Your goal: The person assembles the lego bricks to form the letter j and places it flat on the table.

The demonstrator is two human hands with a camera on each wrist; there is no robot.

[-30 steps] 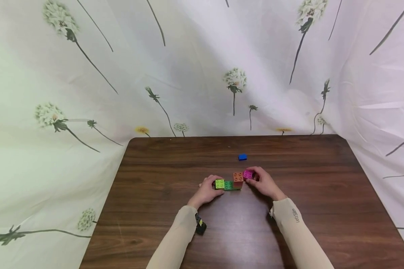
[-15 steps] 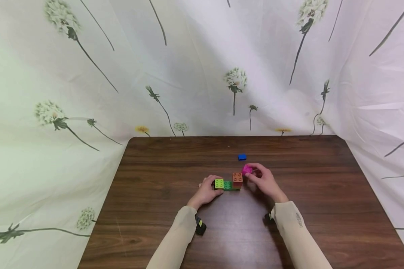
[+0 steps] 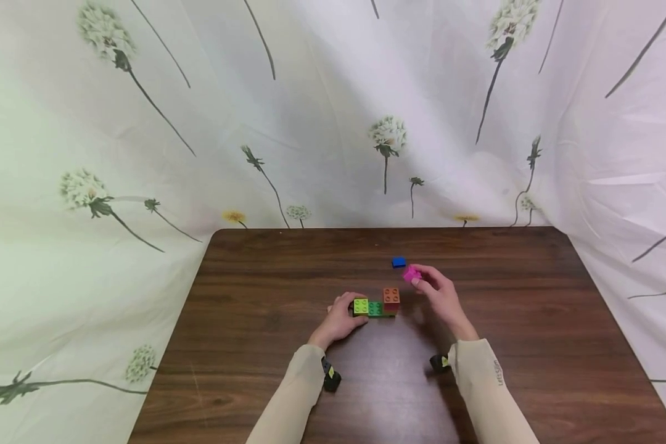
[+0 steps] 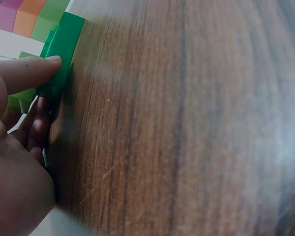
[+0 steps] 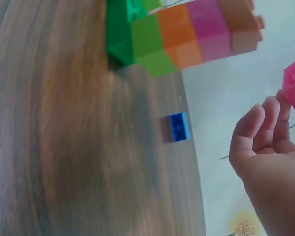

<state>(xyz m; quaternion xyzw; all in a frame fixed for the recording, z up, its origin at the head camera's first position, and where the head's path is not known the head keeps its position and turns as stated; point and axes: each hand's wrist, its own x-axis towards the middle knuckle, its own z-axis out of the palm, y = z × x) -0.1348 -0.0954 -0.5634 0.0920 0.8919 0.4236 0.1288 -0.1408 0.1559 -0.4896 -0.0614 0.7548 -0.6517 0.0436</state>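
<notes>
On the table a long green brick (image 3: 375, 309) serves as a base, with a lime brick (image 3: 361, 306) on its left end. At its right end rises a stack, seen from the side in the right wrist view: lime, orange (image 5: 179, 37), magenta (image 5: 209, 27) and a brown brick (image 5: 242, 27) on top. My left hand (image 3: 337, 319) grips the base's left end, its thumb along the green side in the left wrist view. My right hand (image 3: 443, 300) pinches a pink brick (image 3: 411, 273) between thumb and fingertips, raised and tilted, behind and right of the stack.
A small blue brick (image 3: 398, 263) lies on the table (image 3: 266, 370) just beyond the pink one. Behind the table's far edge hangs a white cloth (image 3: 333, 123) with printed dandelions. Dark wrist cameras (image 3: 332, 378) show at both cuffs.
My right hand has drawn the pink brick away from the stack toward the back, lifting and turning it. The left hand and the bricks under it stay in place.
</notes>
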